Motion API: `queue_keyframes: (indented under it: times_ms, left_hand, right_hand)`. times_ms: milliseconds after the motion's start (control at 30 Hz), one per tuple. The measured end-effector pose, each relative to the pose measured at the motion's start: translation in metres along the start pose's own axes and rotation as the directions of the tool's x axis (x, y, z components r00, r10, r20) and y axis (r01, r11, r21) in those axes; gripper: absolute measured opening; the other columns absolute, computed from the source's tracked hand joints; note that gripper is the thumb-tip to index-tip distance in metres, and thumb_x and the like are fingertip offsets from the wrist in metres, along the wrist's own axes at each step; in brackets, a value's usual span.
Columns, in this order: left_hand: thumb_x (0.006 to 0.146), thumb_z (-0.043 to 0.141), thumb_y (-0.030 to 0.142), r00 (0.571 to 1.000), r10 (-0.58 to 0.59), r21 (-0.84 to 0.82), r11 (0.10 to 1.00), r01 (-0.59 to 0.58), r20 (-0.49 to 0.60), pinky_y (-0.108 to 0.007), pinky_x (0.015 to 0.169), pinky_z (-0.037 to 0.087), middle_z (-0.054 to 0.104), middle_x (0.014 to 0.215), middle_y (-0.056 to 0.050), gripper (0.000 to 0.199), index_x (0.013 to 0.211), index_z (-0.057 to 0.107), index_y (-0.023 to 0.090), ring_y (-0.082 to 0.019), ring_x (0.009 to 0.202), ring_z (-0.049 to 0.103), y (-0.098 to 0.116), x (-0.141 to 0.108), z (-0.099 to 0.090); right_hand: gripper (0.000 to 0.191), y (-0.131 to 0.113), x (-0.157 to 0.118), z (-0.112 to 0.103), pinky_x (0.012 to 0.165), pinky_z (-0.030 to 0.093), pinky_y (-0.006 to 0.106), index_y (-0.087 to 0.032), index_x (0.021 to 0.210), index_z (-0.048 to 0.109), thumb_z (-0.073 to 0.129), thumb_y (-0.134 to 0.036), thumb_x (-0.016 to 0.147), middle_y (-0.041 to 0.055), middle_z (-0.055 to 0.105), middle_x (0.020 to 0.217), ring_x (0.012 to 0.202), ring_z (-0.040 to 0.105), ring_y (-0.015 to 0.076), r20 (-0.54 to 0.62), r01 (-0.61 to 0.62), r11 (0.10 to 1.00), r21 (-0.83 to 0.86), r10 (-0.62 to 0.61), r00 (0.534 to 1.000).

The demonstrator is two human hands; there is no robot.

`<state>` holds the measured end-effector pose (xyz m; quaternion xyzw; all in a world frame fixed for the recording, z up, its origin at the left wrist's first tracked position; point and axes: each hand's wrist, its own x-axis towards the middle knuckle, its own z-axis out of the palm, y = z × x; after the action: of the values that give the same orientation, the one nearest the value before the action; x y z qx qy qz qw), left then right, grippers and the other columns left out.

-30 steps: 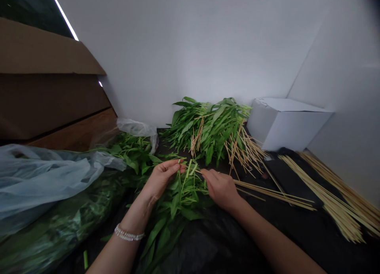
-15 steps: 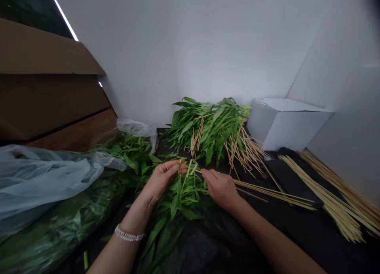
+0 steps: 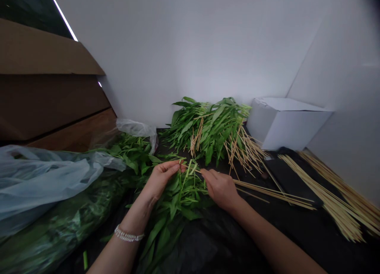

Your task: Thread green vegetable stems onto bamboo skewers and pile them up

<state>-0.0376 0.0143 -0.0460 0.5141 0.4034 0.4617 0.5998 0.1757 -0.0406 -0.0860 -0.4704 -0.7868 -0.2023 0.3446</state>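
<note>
My left hand (image 3: 163,177), wearing a white beaded bracelet on the wrist, pinches a green leafy stem at the tip of a bamboo skewer. Fingers closed, my right hand (image 3: 221,187) grips several bamboo skewers (image 3: 276,193), whose long ends stick out to the right. Between the two hands, short pale-green stem pieces (image 3: 191,169) sit across the skewer. Below them hang leafy greens (image 3: 175,206), resting over the black plastic (image 3: 225,242) in front of me. The exact contact at my left fingertips is partly hidden.
Skewered greens (image 3: 213,127) are piled at the back by the wall. A white box (image 3: 289,123) stands to their right, with loose bamboo skewers (image 3: 329,198) in front. Bagged greens (image 3: 68,214) and a pale plastic bag (image 3: 53,179) lie left, near a cardboard box (image 3: 44,103).
The stem that hung from my left fingertips shows less now, and those fingertips have shifted slightly. My right hand and the skewers look the same.
</note>
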Motion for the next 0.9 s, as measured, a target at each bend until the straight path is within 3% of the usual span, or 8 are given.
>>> queue_keyframes:
  times_ms: [367,667,900]
  left_hand:
    - [0.066,0.083,0.033,0.999,-0.035,-0.030,0.999,0.036,0.025,-0.029,0.087,0.050,0.078,0.086,-0.009,0.035,0.094,0.075,0.013,-0.018,0.081,0.071,-0.0029,0.0009,-0.0015]
    - [0.067,0.082,0.031,1.000,0.026,-0.026,0.999,-0.025,0.013,-0.028,0.080,0.051,0.075,0.076,-0.005,0.025,0.081,0.070,0.014,-0.016,0.074,0.069,0.0010,-0.0011,0.0014]
    - [0.069,0.080,0.033,0.997,0.073,-0.006,0.997,-0.073,-0.023,-0.028,0.085,0.049,0.074,0.076,-0.004,0.024,0.082,0.071,0.015,-0.016,0.076,0.067,-0.0026,0.0012,0.0022]
  right_hand:
    - [0.028,0.0007,-0.0011,0.0004,0.060,0.037,0.025,-0.012,0.111,0.063,0.039,-0.015,0.095,0.0031,0.063,0.075,0.063,0.057,0.0124,-0.012,0.023,1.000,0.014,-0.023,1.000]
    - [0.028,-0.0004,-0.0010,0.0008,0.059,0.036,0.027,-0.013,0.110,0.063,0.039,-0.015,0.096,0.0025,0.062,0.075,0.063,0.057,0.0128,-0.012,0.011,1.000,0.020,-0.010,1.000]
    - [0.028,-0.0008,-0.0008,0.0011,0.058,0.035,0.027,-0.013,0.111,0.063,0.039,-0.016,0.096,0.0023,0.062,0.074,0.061,0.056,0.0128,-0.038,0.003,1.000,-0.003,-0.003,0.999]
